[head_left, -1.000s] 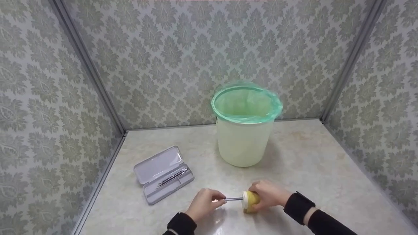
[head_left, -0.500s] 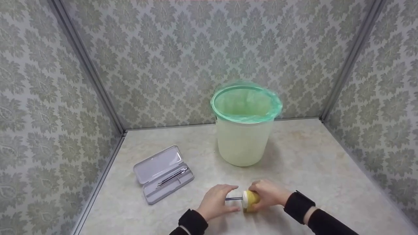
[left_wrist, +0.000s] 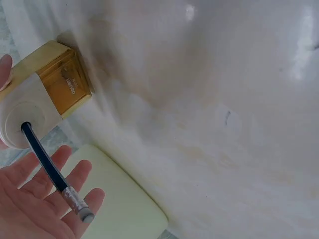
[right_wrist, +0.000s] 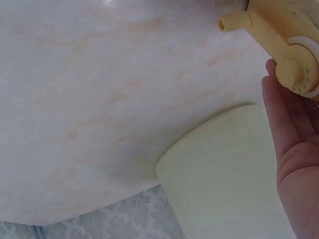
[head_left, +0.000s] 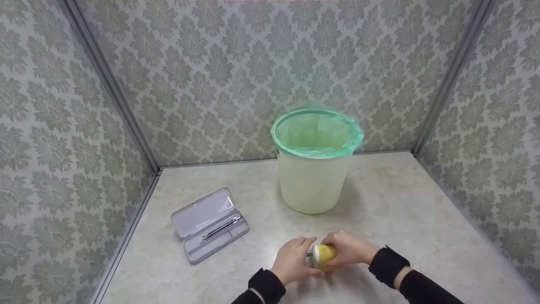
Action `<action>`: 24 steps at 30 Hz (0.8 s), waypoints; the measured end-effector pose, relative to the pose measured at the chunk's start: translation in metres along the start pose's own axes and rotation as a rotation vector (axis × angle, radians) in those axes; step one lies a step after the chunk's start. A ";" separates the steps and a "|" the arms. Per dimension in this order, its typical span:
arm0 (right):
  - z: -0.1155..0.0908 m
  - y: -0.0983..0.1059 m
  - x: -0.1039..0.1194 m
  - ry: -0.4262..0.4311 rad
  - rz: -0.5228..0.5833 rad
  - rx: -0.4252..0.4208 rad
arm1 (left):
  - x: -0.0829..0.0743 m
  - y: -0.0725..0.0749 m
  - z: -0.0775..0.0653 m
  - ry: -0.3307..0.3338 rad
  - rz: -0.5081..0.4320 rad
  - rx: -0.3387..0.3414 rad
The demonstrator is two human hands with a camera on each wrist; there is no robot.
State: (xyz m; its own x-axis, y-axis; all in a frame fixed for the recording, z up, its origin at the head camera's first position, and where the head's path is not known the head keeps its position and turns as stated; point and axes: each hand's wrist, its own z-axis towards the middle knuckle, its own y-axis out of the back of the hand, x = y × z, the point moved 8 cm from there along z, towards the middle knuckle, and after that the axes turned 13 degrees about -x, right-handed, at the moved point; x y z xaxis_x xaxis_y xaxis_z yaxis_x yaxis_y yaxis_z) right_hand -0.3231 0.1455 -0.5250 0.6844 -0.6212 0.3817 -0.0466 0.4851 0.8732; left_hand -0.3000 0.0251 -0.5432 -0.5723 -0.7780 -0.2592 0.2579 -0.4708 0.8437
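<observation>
A yellow-and-white crank pencil sharpener (head_left: pixel 325 252) is held near the table's front by my right hand (head_left: pixel 351 249), whose fingers grip its body. In the right wrist view its yellow crank (right_wrist: pixel 273 42) shows beside the fingers. A dark pencil (left_wrist: pixel 46 160) sticks out of the hole in the white front face, its metal ferrule and grey eraser end free. My left hand (head_left: pixel 292 261) is spread at that front face, around the pencil. Seen in the left wrist view, its fingers (left_wrist: pixel 75 179) are extended behind the pencil and do not hold it. Inside the sharpener, the pencil's tip is hidden.
A pale bin (head_left: pixel 312 185) with a green bag over its rim stands behind the hands. To the left lies an open grey pencil case (head_left: pixel 204 211) holding several pencils (head_left: pixel 221 228). Patterned panels (head_left: pixel 236 84) border the table at the back and both sides.
My left hand has let go of the pencil, opened its fingers and moved right to the sharpener's front. The right hand has kept hold of the sharpener in nearly the same spot.
</observation>
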 end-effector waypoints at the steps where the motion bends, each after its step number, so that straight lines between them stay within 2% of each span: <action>1: 0.000 0.000 -0.001 -0.005 0.013 -0.005 | 0.000 -0.002 0.000 0.007 0.000 0.005; 6: -0.001 0.002 -0.002 -0.013 0.045 -0.015 | -0.001 -0.011 0.001 0.039 0.000 0.034; 10: -0.002 0.003 -0.002 -0.006 0.041 -0.027 | -0.004 -0.016 0.003 0.042 0.013 0.033; 16: -0.002 0.002 0.000 0.020 0.029 -0.037 | -0.005 -0.018 0.003 0.009 0.067 -0.012; 24: -0.001 0.000 -0.002 -0.001 0.033 -0.019 | -0.003 -0.021 0.001 -0.039 0.093 -0.071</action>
State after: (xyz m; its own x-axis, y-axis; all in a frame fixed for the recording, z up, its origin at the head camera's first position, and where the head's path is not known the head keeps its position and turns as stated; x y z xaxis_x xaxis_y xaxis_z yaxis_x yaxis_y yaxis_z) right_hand -0.3238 0.1467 -0.5257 0.6821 -0.6052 0.4105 -0.0554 0.5170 0.8542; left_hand -0.3048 0.0375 -0.5599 -0.5727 -0.8038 -0.1613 0.3651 -0.4262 0.8277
